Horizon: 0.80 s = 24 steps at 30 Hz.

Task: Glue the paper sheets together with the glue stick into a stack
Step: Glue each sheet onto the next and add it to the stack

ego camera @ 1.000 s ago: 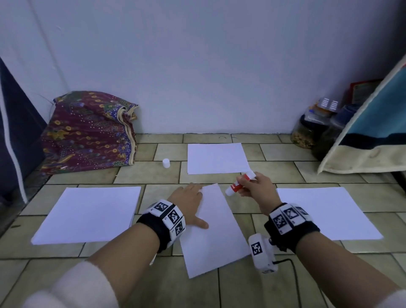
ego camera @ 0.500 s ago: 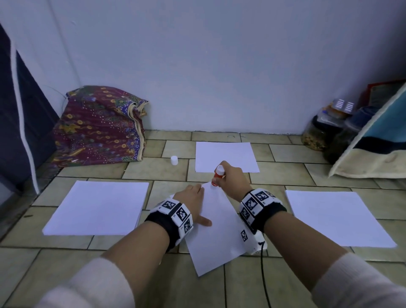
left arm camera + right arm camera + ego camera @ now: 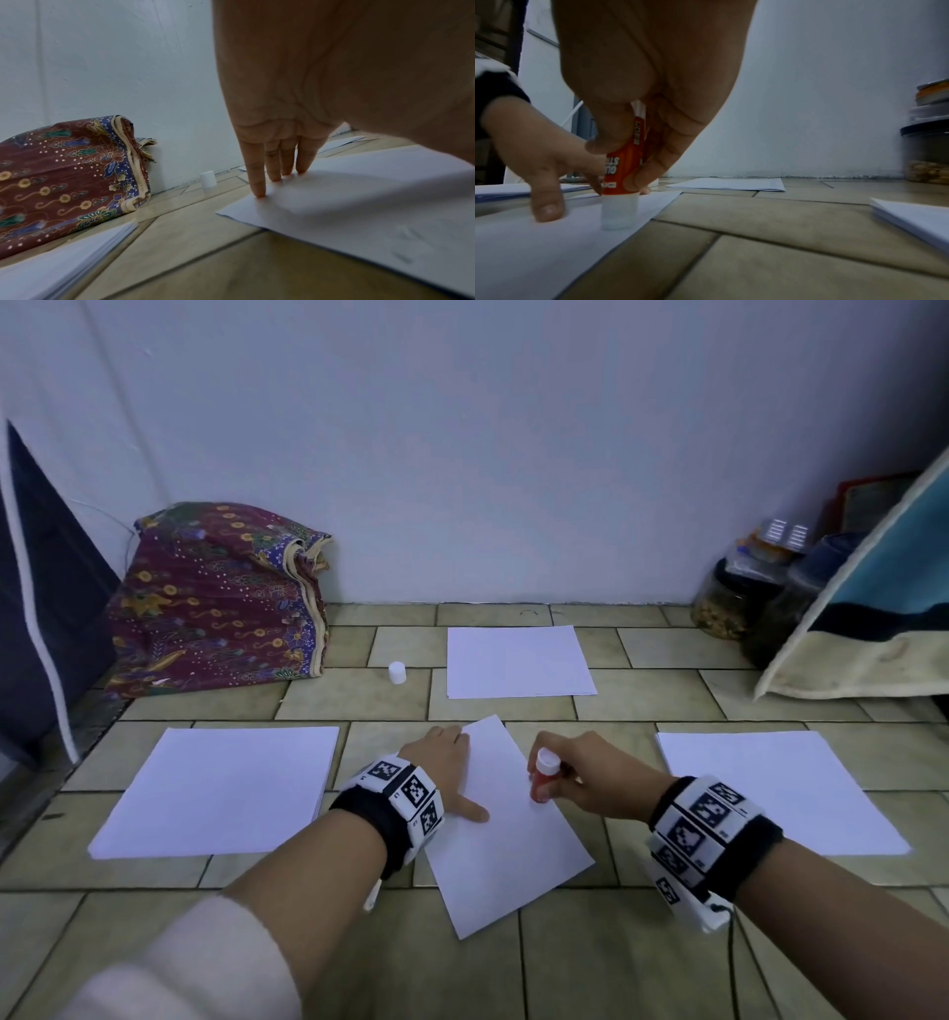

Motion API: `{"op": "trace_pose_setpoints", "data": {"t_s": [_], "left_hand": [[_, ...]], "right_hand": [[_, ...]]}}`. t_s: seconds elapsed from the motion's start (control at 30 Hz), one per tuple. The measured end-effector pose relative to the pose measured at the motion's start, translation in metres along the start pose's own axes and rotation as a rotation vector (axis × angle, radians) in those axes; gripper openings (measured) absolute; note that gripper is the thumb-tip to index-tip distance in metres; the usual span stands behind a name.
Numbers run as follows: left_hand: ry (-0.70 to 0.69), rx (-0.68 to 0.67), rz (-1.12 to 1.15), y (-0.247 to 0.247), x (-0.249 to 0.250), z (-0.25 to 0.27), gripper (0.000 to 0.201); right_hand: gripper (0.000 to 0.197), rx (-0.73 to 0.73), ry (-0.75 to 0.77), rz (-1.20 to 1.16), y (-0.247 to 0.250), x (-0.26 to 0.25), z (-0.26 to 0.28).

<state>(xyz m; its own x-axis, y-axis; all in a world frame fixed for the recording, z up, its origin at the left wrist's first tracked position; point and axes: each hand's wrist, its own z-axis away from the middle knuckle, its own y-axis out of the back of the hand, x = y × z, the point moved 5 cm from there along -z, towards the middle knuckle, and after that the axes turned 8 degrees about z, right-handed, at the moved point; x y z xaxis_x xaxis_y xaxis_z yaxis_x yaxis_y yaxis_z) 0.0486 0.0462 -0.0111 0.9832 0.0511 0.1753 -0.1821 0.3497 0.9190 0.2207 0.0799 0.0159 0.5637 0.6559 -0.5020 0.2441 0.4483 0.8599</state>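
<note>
A tilted white sheet [image 3: 506, 834] lies on the tiled floor between my hands. My left hand [image 3: 445, 765] presses flat on its left edge, straight fingers [image 3: 275, 166] on the paper [image 3: 359, 203]. My right hand [image 3: 585, 775] grips an orange glue stick [image 3: 543, 780], held upright near the sheet's right edge. In the right wrist view the glue stick [image 3: 623, 178] has its white tip down on the sheet [image 3: 526, 253], with thumb and fingers curled round its barrel. The stick's white cap [image 3: 397, 672] stands apart on the floor.
Paper stacks lie at left [image 3: 226, 788], right [image 3: 775, 788] and far centre [image 3: 518, 662]. A patterned cloth bundle [image 3: 215, 598] rests against the wall at left. Jars [image 3: 729, 603] and a leaning blue cushion [image 3: 873, 608] stand at right.
My right hand brought the glue stick down onto the sheet's far corner, then drew it back along the right edge toward me. The left hand stayed pressed on the paper.
</note>
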Motion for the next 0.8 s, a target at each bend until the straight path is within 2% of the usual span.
{"op": "trace_pose_setpoints", "data": {"t_s": [0.27,0.37,0.43,0.5,0.57,0.67,0.73,0.8], "left_hand": [[0.005,0.034,-0.065,-0.006,-0.002,-0.001,0.101],[0.019,0.070,-0.121,-0.008,-0.003,0.001,0.107],[-0.019,0.084,-0.128,-0.007,0.001,0.003,0.109],[-0.114,0.088,-0.122,-0.004,0.008,0.004,0.100],[-0.230,0.071,-0.117,-0.001,0.019,0.006,0.084],[-0.366,-0.027,-0.105,-0.004,0.032,0.010,0.068],[-0.392,-0.083,-0.134,-0.006,0.033,0.012,0.061],[-0.373,-0.099,-0.167,-0.005,0.030,0.013,0.055]], "right_hand": [[0.013,-0.063,0.115,-0.050,-0.001,-0.001,0.038],[0.011,-0.083,0.124,-0.064,-0.002,-0.001,0.049],[0.011,-0.122,0.124,-0.061,-0.004,0.000,0.052],[0.011,-0.117,0.093,-0.108,-0.005,0.007,0.053],[0.011,-0.032,0.003,-0.327,-0.005,0.018,0.054],[0.013,0.144,-0.211,-0.799,0.001,0.034,0.052],[0.015,0.251,-0.318,-1.035,0.004,0.040,0.048],[0.015,0.340,-0.385,-1.167,0.008,0.041,0.043]]}}
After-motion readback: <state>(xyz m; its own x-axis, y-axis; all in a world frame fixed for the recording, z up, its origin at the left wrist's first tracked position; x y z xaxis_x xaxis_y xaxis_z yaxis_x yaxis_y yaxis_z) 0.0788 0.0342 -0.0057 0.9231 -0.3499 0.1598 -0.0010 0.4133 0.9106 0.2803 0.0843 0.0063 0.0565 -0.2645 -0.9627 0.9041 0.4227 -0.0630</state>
